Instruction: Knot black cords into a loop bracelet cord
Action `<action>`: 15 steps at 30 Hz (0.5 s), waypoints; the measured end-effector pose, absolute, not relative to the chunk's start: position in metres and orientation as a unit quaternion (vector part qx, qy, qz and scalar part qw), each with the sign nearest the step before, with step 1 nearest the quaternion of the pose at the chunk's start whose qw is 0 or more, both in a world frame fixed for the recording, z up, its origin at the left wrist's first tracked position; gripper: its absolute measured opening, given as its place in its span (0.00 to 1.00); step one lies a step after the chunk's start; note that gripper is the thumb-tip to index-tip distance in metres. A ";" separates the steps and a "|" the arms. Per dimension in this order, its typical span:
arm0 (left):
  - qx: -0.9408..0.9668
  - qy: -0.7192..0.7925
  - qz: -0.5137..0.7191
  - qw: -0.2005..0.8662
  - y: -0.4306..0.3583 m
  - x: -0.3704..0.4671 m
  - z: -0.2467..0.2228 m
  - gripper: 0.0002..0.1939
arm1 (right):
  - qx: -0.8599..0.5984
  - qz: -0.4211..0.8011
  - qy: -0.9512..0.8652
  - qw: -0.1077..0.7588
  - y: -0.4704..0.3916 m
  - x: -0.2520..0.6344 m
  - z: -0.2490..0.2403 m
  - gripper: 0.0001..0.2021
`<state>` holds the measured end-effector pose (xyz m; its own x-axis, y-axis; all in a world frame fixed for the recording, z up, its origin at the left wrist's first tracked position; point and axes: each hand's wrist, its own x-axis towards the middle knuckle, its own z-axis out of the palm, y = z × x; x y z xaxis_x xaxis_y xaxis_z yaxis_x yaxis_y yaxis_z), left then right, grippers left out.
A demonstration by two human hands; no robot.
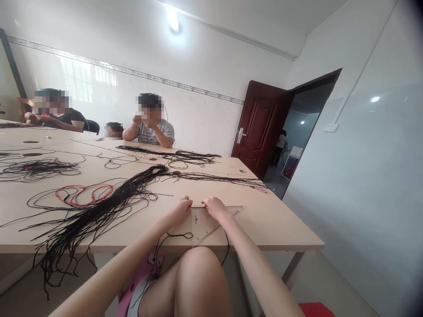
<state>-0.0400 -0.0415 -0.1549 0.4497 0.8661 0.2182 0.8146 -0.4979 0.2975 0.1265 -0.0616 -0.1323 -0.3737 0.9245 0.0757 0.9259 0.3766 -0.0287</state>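
A clear triangular set square (202, 224) lies on the table near its front edge, its marked long side facing away from me. Along that side a short stretch of black cord (198, 207) runs taut between my two hands. My left hand (180, 211) is closed on the cord at the set square's left corner. Farther right, my right hand (214, 208) pinches the same cord over the ruler marks. One loose loop of cord (185, 235) rests by my left wrist, and more cord hangs over the table edge below both arms.
A big bundle of black cords (109, 204) spreads across the table (280, 220) to my left, some ends hanging off the front. Red cord (77, 202) lies beside it. More black cords (39, 167) lie beyond. Several people sit across the table. A brown door (261, 125) stands ajar.
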 end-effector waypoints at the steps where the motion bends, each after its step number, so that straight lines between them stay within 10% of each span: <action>1: 0.849 0.495 0.168 0.073 -0.042 -0.040 -0.154 0.15 | -0.557 -0.016 -0.830 0.028 -0.062 0.125 -0.131 0.14; 15: 0.859 0.493 0.129 0.053 -0.044 -0.039 -0.146 0.15 | -0.465 -0.117 -0.877 -0.031 -0.070 0.119 -0.129 0.13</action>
